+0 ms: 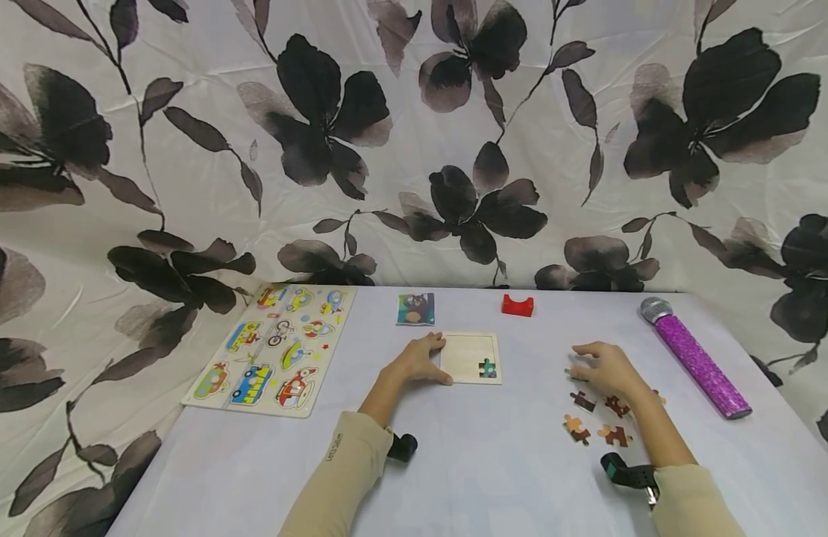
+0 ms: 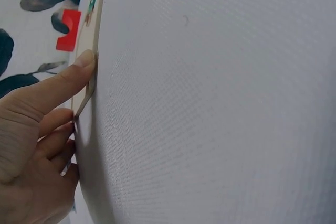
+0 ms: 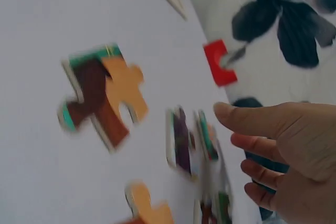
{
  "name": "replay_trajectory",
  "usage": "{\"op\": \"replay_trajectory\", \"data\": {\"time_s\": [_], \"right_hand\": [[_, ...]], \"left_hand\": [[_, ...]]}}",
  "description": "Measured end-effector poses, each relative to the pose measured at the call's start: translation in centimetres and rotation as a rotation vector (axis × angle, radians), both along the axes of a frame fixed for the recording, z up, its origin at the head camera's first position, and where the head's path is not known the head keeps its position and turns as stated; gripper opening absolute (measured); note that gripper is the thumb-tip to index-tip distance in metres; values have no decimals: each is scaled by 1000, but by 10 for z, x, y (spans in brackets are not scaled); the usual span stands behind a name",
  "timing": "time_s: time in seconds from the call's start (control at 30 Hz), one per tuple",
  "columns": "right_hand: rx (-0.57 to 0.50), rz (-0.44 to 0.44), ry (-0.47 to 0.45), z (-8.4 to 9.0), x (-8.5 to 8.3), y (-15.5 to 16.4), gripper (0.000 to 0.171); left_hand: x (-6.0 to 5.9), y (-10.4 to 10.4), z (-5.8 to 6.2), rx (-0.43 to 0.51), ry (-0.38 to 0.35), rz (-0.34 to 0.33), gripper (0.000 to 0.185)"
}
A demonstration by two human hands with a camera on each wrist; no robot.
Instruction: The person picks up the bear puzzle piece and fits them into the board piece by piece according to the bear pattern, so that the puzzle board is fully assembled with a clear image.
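A: Left hand (image 1: 417, 362) grips the near-left edge of the wooden puzzle tray (image 1: 471, 356), thumb (image 2: 79, 69) pressed on its rim, other fingers curled at the corner. One piece (image 1: 487, 367) already sits in the tray's near-right corner.

B: Right hand (image 1: 605, 367)?

A: Over the loose puzzle pieces (image 1: 597, 421) on the bench (image 1: 494, 462), well to the right of the tray. Fingers bent down toward a greenish piece (image 1: 574, 373) at the fingertips. Right wrist view is motion-blurred, so it can't be told whether the hand is pinching it or just touching.

B: Risks?

A: Judgement only: the pieces lie close together, so a sloppy pick could drag or flip a neighbour. The tray is held by one edge only and could slide on the cloth if a piece gets pushed in hard. The purple microphone (image 1: 696, 356) lies near the right arm and could get knocked and roll.

B: Readable text?

A: Small print on the left sleeve (image 1: 336, 447), too small to read reliably. Vehicle puzzle board (image 1: 273, 349), picture card (image 1: 415, 309), red block (image 1: 518, 305): no legible writing.
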State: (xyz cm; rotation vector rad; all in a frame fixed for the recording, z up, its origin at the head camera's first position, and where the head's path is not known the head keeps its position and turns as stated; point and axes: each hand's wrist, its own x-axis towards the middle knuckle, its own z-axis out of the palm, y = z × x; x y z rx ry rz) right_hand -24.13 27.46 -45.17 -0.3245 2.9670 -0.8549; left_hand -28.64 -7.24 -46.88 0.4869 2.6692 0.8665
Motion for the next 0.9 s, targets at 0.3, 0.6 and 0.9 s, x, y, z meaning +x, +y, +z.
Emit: {"op": "replay_trajectory", "data": {"time_s": [0.3,0.6,0.9], "right_hand": [[2,-19,-74,-11,5,21,51],[-48,-18,8,-17,5,22,33],[-102,-82,-54,-17,5,20,35]], "left_hand": [[0,-1,-2,2,13,-16,88],[1,-2,-2,18,15,-20,88],[1,-2,-3,37,21,-17,88]]}}
